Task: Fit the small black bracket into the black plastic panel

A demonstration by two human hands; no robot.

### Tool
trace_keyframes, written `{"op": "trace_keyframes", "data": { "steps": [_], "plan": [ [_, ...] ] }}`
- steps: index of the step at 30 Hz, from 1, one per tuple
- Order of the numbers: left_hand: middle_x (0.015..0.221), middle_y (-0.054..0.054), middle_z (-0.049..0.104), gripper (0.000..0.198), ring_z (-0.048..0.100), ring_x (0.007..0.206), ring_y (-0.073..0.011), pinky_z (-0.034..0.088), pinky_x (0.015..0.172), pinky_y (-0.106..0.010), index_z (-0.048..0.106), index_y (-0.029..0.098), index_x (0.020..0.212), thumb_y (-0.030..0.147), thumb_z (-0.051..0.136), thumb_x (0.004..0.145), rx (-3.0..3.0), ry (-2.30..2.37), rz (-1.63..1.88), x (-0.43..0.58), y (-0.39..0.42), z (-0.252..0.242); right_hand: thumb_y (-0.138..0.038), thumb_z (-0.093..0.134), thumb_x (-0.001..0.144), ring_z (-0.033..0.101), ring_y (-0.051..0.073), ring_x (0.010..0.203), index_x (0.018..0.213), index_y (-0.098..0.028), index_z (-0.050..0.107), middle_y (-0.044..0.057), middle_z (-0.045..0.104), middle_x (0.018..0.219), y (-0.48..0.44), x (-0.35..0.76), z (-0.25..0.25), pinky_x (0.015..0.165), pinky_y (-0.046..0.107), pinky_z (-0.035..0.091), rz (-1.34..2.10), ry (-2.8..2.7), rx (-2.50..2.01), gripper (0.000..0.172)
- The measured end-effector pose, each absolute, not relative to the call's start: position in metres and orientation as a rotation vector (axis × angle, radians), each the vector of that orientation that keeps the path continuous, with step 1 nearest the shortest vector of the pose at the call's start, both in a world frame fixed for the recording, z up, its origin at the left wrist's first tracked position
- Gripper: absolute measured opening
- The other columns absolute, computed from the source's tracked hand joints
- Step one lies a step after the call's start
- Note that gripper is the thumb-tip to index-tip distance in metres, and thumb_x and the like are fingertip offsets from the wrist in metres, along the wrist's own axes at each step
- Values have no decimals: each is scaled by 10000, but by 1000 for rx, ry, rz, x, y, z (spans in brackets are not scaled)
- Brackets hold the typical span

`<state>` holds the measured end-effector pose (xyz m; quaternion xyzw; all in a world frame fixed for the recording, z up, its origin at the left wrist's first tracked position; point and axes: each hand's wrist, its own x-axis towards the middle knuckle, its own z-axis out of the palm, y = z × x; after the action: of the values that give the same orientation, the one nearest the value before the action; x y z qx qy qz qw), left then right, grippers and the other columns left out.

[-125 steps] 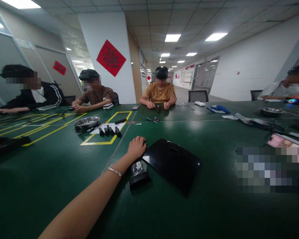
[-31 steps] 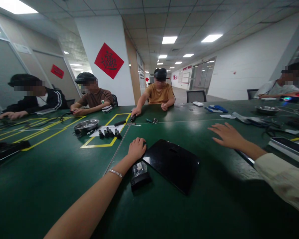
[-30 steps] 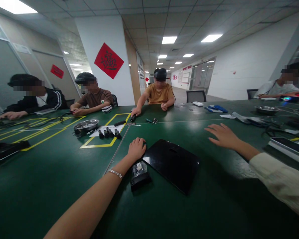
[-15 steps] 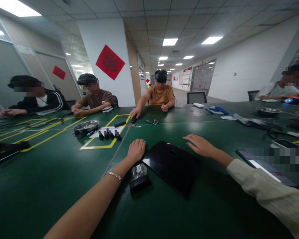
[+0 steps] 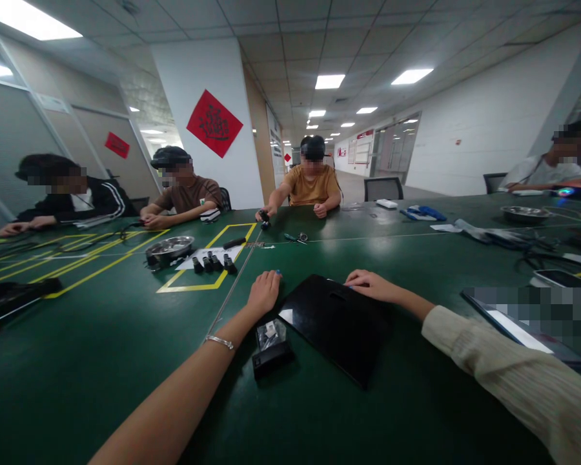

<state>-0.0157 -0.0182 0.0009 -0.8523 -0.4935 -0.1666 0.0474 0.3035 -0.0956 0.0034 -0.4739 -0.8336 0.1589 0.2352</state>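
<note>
A flat, glossy black panel with a small slot near its far edge lies on the green table in front of me. My left hand rests on the table just beyond the panel's left corner, fingers stretched forward and nothing held. Over the panel's far right edge lies my right hand, its fingers extended and seeming to touch the surface. Below my left wrist sits a small black plastic part, and a clear bag with small pieces inside adjoins it.
Several black cylindrical parts stand on white paper inside a yellow-taped area, near a metal bowl. Pliers lie farther off. A tablet-like device is at right. Across the table, a person holds a dark tool.
My right hand has moved left and down onto the panel's far edge. My left hand has barely shifted. The person opposite has raised the dark tool upright.
</note>
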Motion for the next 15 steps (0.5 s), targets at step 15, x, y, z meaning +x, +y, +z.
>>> {"op": "trace_keyframes", "data": {
  "steps": [15],
  "plan": [
    [902,-101,579,360,507,881,-204,390,809,-340,549,144,879,233,202,915,-2523,-1425,-436,-16,-14,-1,-242,478,813,363,222,1155,1229,-212,490,110,398,1234,-145,239,64,984,435,309,-153,-2364,-1151,418]
  ]
}}
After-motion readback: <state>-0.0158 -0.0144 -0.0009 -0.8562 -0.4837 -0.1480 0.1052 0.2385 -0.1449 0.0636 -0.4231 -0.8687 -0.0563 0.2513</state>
